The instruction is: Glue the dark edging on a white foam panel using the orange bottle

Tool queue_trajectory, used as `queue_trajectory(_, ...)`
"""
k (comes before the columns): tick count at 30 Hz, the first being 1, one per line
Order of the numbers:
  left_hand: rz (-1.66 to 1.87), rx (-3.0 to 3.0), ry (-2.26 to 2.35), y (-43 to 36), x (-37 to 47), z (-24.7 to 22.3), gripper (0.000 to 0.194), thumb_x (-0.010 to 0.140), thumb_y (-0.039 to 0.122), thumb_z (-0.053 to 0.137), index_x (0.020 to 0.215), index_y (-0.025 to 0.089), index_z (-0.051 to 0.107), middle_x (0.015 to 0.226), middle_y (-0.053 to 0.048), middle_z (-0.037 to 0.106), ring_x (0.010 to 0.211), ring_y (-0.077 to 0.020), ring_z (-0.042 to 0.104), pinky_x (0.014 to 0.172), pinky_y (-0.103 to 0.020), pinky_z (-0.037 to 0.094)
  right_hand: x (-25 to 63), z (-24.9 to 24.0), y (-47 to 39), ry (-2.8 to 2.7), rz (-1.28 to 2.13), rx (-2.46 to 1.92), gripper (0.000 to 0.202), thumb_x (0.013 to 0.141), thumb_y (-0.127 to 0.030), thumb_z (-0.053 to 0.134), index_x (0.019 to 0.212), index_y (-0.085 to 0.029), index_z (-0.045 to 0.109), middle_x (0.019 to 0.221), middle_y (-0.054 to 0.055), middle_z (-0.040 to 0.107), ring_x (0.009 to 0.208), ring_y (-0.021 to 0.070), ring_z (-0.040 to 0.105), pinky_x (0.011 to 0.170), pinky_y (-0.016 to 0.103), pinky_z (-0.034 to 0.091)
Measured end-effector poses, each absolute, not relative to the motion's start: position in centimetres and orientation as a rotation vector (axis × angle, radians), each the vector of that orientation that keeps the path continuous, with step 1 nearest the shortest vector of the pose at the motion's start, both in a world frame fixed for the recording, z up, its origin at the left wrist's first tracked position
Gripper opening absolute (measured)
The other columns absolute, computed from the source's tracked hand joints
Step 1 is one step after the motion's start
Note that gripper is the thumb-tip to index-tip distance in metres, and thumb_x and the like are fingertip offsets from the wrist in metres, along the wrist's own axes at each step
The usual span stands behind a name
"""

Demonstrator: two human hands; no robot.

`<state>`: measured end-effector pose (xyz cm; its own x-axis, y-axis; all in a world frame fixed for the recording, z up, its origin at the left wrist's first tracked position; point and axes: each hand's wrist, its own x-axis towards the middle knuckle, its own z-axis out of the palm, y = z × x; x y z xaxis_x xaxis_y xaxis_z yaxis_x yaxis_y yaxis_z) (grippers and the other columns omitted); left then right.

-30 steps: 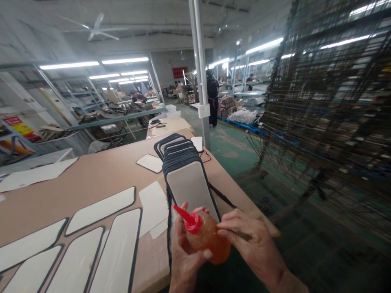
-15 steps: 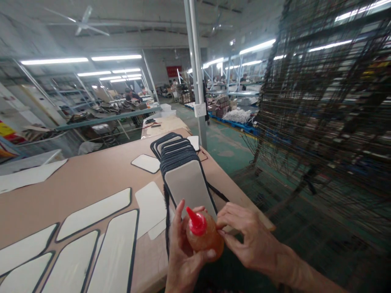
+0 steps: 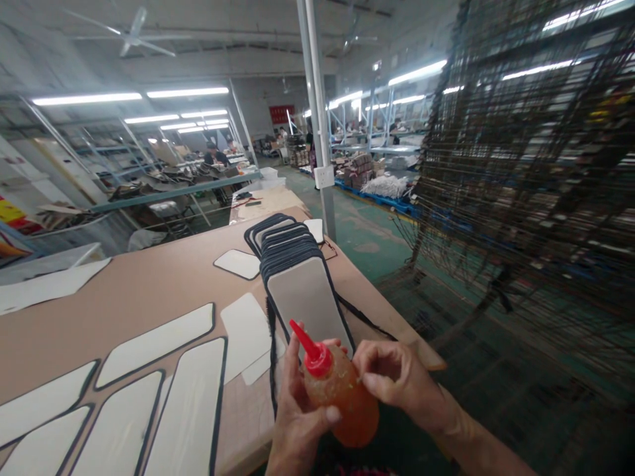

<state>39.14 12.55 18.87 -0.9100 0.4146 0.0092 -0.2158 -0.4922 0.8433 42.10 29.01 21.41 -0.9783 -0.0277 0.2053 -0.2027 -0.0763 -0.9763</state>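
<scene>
My left hand point(image 3: 300, 413) is wrapped round an orange squeeze bottle point(image 3: 342, 396) with a red pointed nozzle, tilted up and to the left. At the bottle's right side is my right hand point(image 3: 399, 380), its thumb and forefinger pinched together close to the bottle; whatever lies between those fingertips is too small to make out. Just beyond the bottle, a fanned stack of grey panels with dark edging point(image 3: 302, 291) lies on the table point(image 3: 173, 281). White dark-edged panels point(image 3: 186, 403) are spread out on the left.
Plain white pieces point(image 3: 245, 330) lie left of the stack. A dark strip point(image 3: 364, 317) runs along its right side. A metal post point(image 3: 325, 198) with a socket box stands beyond the table, and a dark wire rack point(image 3: 520, 165) rises at the right.
The bottle has tipped so that more of its body shows and its nozzle points further left. My right hand has shifted slightly right and turned, its fingers more curled.
</scene>
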Motion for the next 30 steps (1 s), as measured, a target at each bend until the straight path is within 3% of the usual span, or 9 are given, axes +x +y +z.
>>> queue_trajectory(5, 2.473, 0.264, 1.33, 12.7, 39.0, 19.4, 0.12, 0.047, 0.042, 0.086, 0.142, 0.035, 0.014, 0.126, -0.011, 0.053, 0.115, -0.0362, 0.051, 0.085, -0.041, 0.052, 43.0, 21.6, 29.4, -1.862, 2.342, 0.203, 0.013, 0.076, -0.025, 0.057, 0.067, -0.016, 0.054, 0.07, 0.0, 0.052, 0.069, 0.0115, 0.049, 0.067, 0.024, 0.04)
queue_trajectory(10, 2.5, 0.308, 1.385, 12.6, 38.6, 19.7, 0.115, 0.05, 0.039, 0.085, 0.142, 0.036, 0.015, 0.129, -0.01, 0.051, 0.114, -0.035, 0.051, 0.085, -0.041, 0.053, 44.6, 23.2, 28.8, -2.189, 1.774, 0.231, 0.016, 0.089, -0.022, 0.047, 0.086, -0.018, 0.063, 0.09, 0.004, 0.059, 0.087, 0.0136, 0.057, 0.077, 0.021, 0.045)
queue_trajectory(14, 2.528, 0.314, 1.471, 12.8, 38.6, 20.0, 0.106, 0.056, 0.032, 0.083, 0.141, 0.031, 0.019, 0.127, -0.012, 0.053, 0.111, -0.031, 0.055, 0.086, -0.036, 0.053, 45.6, 23.9, 27.9, -2.239, 1.229, 0.373, 0.023, 0.087, -0.011, 0.046, 0.104, -0.02, 0.059, 0.099, 0.005, 0.06, 0.095, 0.0137, 0.057, 0.083, 0.021, 0.048)
queue_trajectory(20, 2.56, 0.338, 1.571, 13.2, 38.9, 20.2, 0.102, 0.059, 0.02, 0.08, 0.141, 0.03, 0.02, 0.124, -0.011, 0.056, 0.107, -0.0256, 0.059, 0.082, -0.028, 0.054, 44.7, 23.0, 27.1, -2.188, 0.845, 0.399, 0.016, 0.081, -0.008, 0.056, 0.093, -0.018, 0.056, 0.087, 0.004, 0.061, 0.081, 0.0158, 0.055, 0.075, 0.028, 0.049)
queue_trajectory(30, 2.619, 0.123, 1.695, 14.0, 40.1, 21.6, 0.104, 0.055, 0.02, 0.082, 0.139, 0.037, 0.024, 0.125, -0.005, 0.055, 0.107, -0.0202, 0.059, 0.082, -0.022, 0.052, 43.4, 23.8, 26.7, -2.256, 0.892, 0.448, 0.019, 0.074, 0.001, 0.046, 0.075, -0.015, 0.056, 0.073, 0.004, 0.058, 0.07, 0.0149, 0.051, 0.063, 0.028, 0.041)
